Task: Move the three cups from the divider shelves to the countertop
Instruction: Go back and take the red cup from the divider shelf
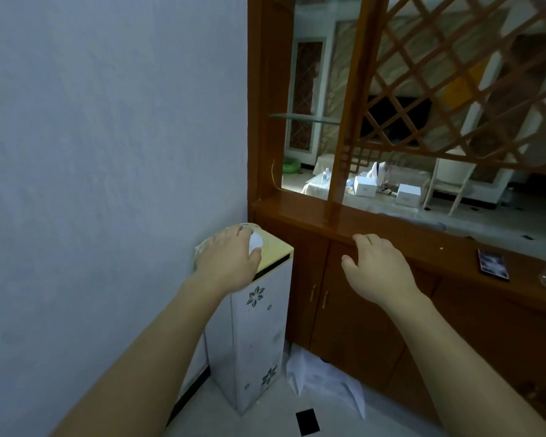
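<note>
We see the left hand (226, 258) gripping a white cup (255, 242) atop the flower-printed cabinet (255, 323) — right hand (377, 264) open, empty, fingers spread before the wooden countertop (375, 225).

Both our arms reach forward, bare from the elbow down. Our left forearm (145, 354) runs up from the lower left edge, and our left hand (227, 260) is turned palm down, fingers curled over and closed round something small and white that shows between the thumb and forefinger. Our right forearm (473, 367) comes in from the lower right corner, angled up and to the left. Our right hand (380, 266) hangs palm down with nothing in it, fingers loosely bent and slightly spread, the thumb standing out on the left side. The two hands are level with each other and well apart.
</note>
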Action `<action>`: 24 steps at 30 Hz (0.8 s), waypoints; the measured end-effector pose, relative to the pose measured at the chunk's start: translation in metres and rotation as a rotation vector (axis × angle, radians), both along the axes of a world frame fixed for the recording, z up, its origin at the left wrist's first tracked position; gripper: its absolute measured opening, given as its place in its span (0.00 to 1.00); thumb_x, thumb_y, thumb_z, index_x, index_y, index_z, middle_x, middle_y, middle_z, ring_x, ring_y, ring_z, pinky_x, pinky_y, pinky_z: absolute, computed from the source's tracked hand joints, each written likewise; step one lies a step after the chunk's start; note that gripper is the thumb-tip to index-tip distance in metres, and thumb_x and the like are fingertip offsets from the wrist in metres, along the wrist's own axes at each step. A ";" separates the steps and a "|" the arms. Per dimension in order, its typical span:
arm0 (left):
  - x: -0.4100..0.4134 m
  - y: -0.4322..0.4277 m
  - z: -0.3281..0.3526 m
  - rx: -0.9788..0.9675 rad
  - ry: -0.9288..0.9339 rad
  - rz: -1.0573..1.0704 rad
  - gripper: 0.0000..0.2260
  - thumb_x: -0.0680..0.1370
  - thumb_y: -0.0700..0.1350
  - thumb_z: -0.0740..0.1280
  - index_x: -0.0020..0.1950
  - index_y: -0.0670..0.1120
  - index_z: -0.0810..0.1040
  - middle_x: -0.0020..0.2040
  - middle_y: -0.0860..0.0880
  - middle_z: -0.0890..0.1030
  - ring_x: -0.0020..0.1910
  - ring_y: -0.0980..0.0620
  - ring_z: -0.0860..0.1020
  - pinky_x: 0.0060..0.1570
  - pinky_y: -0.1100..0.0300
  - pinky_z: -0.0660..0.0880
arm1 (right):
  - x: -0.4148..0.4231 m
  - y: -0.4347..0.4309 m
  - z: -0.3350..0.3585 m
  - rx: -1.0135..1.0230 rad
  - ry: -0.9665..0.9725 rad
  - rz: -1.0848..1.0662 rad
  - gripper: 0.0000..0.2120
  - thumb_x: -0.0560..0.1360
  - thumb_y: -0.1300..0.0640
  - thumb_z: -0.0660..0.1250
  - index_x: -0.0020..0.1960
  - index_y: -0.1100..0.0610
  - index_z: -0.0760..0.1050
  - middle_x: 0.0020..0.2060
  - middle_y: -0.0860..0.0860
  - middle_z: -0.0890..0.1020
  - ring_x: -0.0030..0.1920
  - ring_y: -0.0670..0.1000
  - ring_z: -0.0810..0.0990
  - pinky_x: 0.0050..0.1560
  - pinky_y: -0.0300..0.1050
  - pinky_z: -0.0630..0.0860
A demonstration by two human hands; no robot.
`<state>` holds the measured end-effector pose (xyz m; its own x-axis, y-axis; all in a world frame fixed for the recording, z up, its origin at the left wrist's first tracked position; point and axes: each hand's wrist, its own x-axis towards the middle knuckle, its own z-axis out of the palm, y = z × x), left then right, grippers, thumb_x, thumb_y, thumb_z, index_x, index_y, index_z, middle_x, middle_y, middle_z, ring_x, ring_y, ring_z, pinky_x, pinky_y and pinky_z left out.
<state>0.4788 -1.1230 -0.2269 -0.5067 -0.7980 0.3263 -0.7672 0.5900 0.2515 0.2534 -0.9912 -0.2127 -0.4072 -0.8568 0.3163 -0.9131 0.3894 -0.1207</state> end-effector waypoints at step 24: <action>-0.290 -0.297 0.193 -0.475 0.295 -0.052 0.22 0.81 0.52 0.61 0.74 0.47 0.66 0.72 0.48 0.70 0.71 0.47 0.66 0.69 0.50 0.62 | -0.275 -0.298 0.185 -0.516 0.269 0.112 0.23 0.78 0.47 0.60 0.69 0.58 0.68 0.61 0.55 0.75 0.61 0.57 0.72 0.60 0.53 0.70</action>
<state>0.1883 -1.4202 -0.0340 -0.3744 -0.5049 0.7777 -0.6713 0.7262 0.1483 -0.0215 -1.2889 -0.0275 -0.1708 -0.5982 0.7830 -0.9701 0.2412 -0.0274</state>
